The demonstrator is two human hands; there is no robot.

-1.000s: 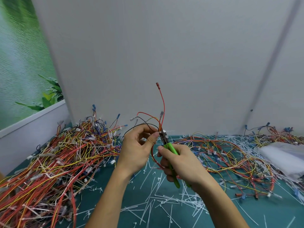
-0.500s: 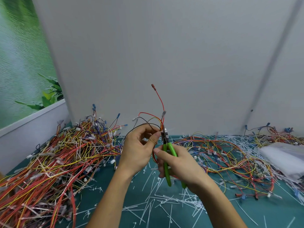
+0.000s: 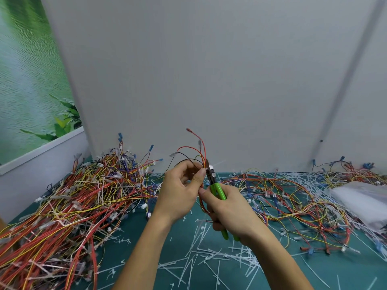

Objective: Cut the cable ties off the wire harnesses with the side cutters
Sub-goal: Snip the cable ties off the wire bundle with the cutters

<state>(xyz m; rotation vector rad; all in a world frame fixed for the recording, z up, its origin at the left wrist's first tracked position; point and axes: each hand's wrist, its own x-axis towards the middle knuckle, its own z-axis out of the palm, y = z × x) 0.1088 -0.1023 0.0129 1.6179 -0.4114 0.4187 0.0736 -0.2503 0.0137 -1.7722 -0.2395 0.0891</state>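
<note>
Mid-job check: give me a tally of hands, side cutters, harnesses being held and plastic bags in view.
hands: 2 (left hand, right hand)
side cutters: 1
held wire harness: 1
white plastic bag: 1
Total: 5
Cut cable ties on the mat: too many to count.

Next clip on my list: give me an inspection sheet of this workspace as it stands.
Surface: green mat, mostly littered.
Job's things: side cutters with green handles, head up against the held harness.
Clutter: cut cable ties strewn over the mat; whitish plastic bundle at the right.
Grippers: left hand pinches the held harness; right hand grips the side cutters.
Cables: harness pile on the left, looser harnesses on the right.
Surroundings: grey wall behind; green plant picture at the left.
</note>
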